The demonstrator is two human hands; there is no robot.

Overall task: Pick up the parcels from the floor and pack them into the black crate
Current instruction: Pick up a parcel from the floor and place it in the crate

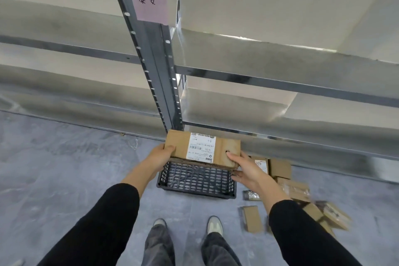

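A brown cardboard parcel with a white shipping label is held in the air above the far edge of the black mesh crate. My left hand grips its left end, thumb on top. My right hand holds its right end, thumb on the top face and fingers underneath. The crate stands on the grey floor in front of my feet, and I see nothing on the part of its bottom that shows. Several more cardboard parcels lie scattered on the floor to the crate's right.
A grey metal shelf rack with an upright post stands right behind the crate; a pink paper note is stuck on the post. One small parcel lies near my right shoe. Bare grey floor stretches to the left.
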